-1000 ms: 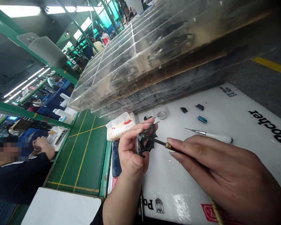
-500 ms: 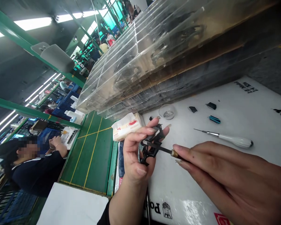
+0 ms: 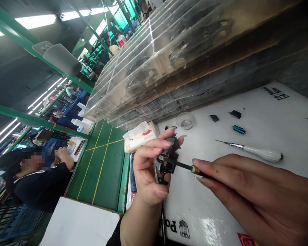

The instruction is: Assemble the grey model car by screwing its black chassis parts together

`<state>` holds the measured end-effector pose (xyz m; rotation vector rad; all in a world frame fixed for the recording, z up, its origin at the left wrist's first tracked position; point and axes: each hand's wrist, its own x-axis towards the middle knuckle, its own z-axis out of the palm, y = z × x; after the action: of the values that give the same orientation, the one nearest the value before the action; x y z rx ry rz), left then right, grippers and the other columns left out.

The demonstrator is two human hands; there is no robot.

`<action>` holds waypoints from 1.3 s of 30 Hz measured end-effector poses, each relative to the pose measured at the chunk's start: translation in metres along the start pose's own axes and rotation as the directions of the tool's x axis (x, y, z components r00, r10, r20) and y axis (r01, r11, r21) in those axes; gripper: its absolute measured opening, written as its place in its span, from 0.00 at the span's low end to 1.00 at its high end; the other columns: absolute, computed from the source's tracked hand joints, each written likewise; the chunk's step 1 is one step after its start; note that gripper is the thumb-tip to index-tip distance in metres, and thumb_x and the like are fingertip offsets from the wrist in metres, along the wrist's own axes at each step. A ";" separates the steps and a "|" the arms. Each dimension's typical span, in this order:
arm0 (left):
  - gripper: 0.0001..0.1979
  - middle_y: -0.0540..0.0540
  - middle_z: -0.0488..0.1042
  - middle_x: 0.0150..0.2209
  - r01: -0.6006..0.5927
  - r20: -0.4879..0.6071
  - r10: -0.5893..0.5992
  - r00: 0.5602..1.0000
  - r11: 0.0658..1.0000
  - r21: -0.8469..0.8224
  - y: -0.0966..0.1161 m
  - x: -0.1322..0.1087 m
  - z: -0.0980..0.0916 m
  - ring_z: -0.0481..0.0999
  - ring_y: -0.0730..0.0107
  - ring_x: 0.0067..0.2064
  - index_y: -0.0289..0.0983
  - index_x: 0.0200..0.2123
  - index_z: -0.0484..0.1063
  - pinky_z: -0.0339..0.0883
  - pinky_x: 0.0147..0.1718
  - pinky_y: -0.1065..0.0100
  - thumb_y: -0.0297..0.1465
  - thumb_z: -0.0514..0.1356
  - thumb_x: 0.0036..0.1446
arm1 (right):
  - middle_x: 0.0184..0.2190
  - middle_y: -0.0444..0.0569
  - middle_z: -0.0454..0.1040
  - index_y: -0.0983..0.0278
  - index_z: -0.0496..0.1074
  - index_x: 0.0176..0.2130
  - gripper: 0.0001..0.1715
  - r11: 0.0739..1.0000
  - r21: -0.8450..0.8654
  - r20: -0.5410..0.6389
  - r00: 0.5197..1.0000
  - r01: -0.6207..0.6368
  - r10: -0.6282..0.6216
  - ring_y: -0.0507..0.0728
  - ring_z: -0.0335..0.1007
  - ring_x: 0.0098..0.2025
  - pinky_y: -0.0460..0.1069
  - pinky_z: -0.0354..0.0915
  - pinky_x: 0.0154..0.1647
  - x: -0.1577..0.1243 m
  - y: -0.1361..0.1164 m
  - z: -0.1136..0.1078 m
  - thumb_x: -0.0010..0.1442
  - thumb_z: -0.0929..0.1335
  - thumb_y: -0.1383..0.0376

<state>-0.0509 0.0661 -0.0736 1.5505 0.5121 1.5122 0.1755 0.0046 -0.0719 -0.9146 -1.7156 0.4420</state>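
My left hand (image 3: pixel 147 174) grips a small black assembly (image 3: pixel 169 160) with a shiny curved metal rim, its fingers wrapped around the far side. My right hand (image 3: pixel 248 188) pinches a slim screwdriver (image 3: pixel 184 165) with a brass collar. Its thin shaft reaches into the black assembly, and my fingers hide the handle. Lying on the white mat (image 3: pixel 215 205) beyond my hands are a white-handled awl-like screwdriver (image 3: pixel 261 153), a small transparent dish of tiny parts (image 3: pixel 185 121), several small black pieces (image 3: pixel 235 114), and a teal piece (image 3: pixel 238 129).
A stacked transparent acrylic compartment tray (image 3: pixel 154 65) holding dark parts towers beside the mat. A tissue packet (image 3: pixel 140 137) sits at its foot, next to a green work mat (image 3: pixel 102 167) with yellow lines. A co-worker (image 3: pixel 41 181) works at a bench beyond.
The whole view has shifted slightly, so the scene sits further right in the frame. Both hands keep their hold, with the screwdriver shaft still in the black assembly.
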 end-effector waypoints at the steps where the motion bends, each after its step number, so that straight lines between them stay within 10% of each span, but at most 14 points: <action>1: 0.29 0.44 0.81 0.61 0.007 0.005 -0.007 1.000 1.000 -0.022 0.001 0.000 0.001 0.78 0.31 0.78 0.55 0.66 0.83 0.83 0.70 0.26 0.59 0.77 0.69 | 0.57 0.49 0.92 0.56 0.80 0.76 0.30 1.000 0.007 -0.004 1.000 0.013 -0.013 0.60 0.93 0.53 0.51 0.87 0.54 -0.001 0.001 0.000 0.82 0.72 0.74; 22: 0.27 0.42 0.84 0.61 0.063 0.023 -0.061 0.998 0.993 -0.095 0.007 0.000 0.004 0.81 0.27 0.75 0.53 0.65 0.84 0.87 0.65 0.25 0.58 0.75 0.71 | 0.58 0.48 0.91 0.55 0.78 0.78 0.32 0.999 0.051 0.026 1.000 0.010 -0.011 0.59 0.92 0.54 0.51 0.86 0.56 -0.002 0.004 -0.001 0.83 0.72 0.73; 39: 0.29 0.42 0.83 0.64 -0.129 -0.008 0.131 0.991 0.986 0.110 0.004 -0.001 0.000 0.81 0.32 0.75 0.49 0.68 0.83 0.86 0.69 0.29 0.53 0.78 0.71 | 0.61 0.49 0.91 0.52 0.79 0.77 0.32 0.994 0.112 0.045 0.999 -0.020 0.015 0.61 0.92 0.56 0.51 0.86 0.50 0.003 0.007 -0.002 0.82 0.71 0.74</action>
<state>-0.0520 0.0628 -0.0711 1.6858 0.5190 1.6190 0.1800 0.0112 -0.0740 -0.8450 -1.7058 0.5686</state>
